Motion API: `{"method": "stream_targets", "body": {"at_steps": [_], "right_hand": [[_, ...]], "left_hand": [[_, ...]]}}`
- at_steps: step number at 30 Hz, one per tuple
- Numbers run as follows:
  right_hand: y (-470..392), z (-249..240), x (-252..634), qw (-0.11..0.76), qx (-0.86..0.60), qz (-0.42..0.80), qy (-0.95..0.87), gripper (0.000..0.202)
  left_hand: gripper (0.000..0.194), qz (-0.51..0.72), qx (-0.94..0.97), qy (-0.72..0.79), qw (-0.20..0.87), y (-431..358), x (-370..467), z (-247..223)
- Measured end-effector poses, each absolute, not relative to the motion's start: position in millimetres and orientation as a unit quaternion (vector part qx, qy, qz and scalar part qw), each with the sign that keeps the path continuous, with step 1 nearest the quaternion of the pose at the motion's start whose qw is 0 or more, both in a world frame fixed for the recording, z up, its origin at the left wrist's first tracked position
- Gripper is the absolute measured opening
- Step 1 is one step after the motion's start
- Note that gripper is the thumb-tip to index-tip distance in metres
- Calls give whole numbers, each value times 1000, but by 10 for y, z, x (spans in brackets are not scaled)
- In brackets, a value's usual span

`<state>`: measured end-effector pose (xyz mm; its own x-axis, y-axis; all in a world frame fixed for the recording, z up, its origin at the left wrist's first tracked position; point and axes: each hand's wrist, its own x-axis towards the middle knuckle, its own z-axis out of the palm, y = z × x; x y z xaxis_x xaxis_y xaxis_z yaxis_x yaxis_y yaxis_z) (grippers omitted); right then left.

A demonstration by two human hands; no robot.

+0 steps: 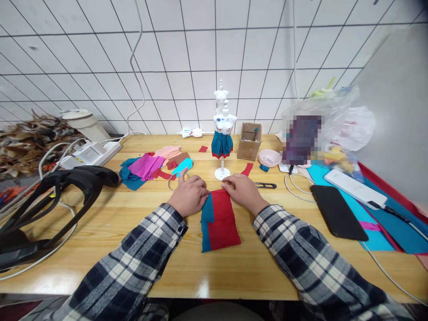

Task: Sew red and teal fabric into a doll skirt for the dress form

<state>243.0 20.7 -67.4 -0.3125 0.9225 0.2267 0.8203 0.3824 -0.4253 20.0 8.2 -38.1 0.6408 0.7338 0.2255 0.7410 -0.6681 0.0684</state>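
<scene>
A red and blue piece of cloth (224,220) lies on the wooden table in front of me, red over most of it with blue along its left side. At its upper left corner, my left hand (189,195) has its fingers closed on the edge, thumb sticking up. My right hand (246,192) pinches the upper right corner. Just beyond my hands stands a small white dress form (224,122) wearing a teal skirt (221,143) with red trim. Black thread snips (266,185) lie behind my right hand, partly hidden by it.
Fabric scraps (145,167) are heaped at back left, beside a black headset (83,196). At back right are a cardboard box (249,145) and a pink bowl (270,158). A black phone (337,211), a white power bank (355,188) and cables lie on the right over coloured cloth.
</scene>
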Motion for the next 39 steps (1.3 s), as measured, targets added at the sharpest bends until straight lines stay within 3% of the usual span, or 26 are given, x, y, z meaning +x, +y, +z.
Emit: {"method": "stream_targets", "body": {"at_steps": [8, 13, 19, 23, 26, 30, 33, 35, 39], "right_hand": [[191, -700, 2269, 195, -526, 76, -824, 9], [124, -640, 2291, 240, -476, 71, -843, 10], [44, -555, 2290, 286, -467, 132, -826, 10], [66, -583, 2299, 305, -463, 165, -816, 20], [95, -583, 2303, 294, -471, 168, -815, 10], [39, -452, 2339, 425, -487, 157, -747, 14], [-106, -325, 2395, 530, -454, 95, -710, 22], [-199, -305, 2430, 513, -429, 61, -741, 24], [-196, -452, 2466, 375, -371, 56, -848, 21]], "left_hand": [[25, -139, -893, -428, -1, 101, 218, -415], [41, -238, -822, -497, -145, 168, 190, -506], [20, -231, -834, -471, -171, 160, 204, -469], [18, -243, -831, -477, -151, 132, 216, -424], [16, -259, -824, -480, -152, 120, 225, -452], [61, -302, -788, -492, -212, 92, 284, -523], [44, -280, -799, -491, -205, 106, 278, -520], [45, -311, -779, -526, -143, 161, 188, -487], [89, -361, -676, -641, 44, 330, -145, -426]]}}
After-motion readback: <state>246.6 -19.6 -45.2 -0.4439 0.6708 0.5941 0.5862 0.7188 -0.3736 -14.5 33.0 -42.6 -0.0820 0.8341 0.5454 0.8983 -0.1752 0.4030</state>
